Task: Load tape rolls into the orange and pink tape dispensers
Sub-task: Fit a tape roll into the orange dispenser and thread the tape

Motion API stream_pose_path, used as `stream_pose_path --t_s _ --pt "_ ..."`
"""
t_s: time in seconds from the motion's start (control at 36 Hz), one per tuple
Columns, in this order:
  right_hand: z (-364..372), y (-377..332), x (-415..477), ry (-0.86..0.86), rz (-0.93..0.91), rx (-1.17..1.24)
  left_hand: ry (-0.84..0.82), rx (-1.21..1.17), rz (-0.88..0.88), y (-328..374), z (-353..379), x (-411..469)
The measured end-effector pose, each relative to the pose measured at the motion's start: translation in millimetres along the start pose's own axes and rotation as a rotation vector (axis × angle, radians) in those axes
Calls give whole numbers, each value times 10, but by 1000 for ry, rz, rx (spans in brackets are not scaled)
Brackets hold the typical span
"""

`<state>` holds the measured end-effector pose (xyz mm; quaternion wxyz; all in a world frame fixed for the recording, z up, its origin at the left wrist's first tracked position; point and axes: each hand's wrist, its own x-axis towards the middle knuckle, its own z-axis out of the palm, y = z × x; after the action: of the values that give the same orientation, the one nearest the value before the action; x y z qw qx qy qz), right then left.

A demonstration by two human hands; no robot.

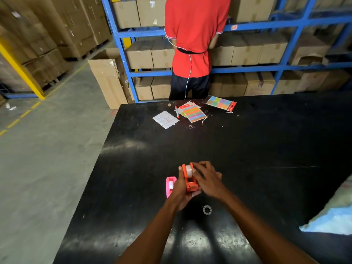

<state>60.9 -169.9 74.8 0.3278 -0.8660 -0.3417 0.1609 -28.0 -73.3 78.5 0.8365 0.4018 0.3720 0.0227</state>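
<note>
My left hand (181, 191) grips the orange tape dispenser (189, 181) from its left side and holds it just above the black table (247, 149). A whitish tape roll (189, 170) sits in the dispenser's top. My right hand (206, 178) rests on the dispenser's right side with its fingertips at the roll. The pink tape dispenser (170, 185) stands on the table just left of my left hand, with a pale roll showing inside it. A small clear tape roll (207, 209) lies flat on the table, near my right wrist.
At the table's far edge lie a white label sheet (165, 119), a red marker (177, 111) and coloured sticky-note packs (194, 113). A person in a red shirt (192, 35) stands beyond, facing blue shelving (285, 25) of cardboard boxes. A light blue cloth (331, 220) lies at right.
</note>
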Motion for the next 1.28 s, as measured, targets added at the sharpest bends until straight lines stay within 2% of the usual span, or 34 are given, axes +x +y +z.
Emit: stream_pose_path --t_s 0.28,0.42,0.58,0.67,0.72,0.89,1.0,1.28 --pt "-32 -24 14 -36 44 68 10 176 133 70 -4 -30" --pt "-55 -64 56 -75 -11 224 58 129 158 113 2 -16" --pt "-63 -72 -73 94 -186 243 134 126 114 130 -71 -26" --pt "-105 -120 -80 211 -245 179 170 123 118 165 -95 -7" --pt "-141 -142 -59 218 -273 88 185 130 116 162 -95 8" --pt "-197 -208 56 24 -293 -166 154 126 74 123 -25 16" --pt "-219 -223 136 24 -318 -335 110 130 62 127 -40 -2" --pt "-319 -240 176 -30 -344 -299 83 209 48 141 -112 -12"
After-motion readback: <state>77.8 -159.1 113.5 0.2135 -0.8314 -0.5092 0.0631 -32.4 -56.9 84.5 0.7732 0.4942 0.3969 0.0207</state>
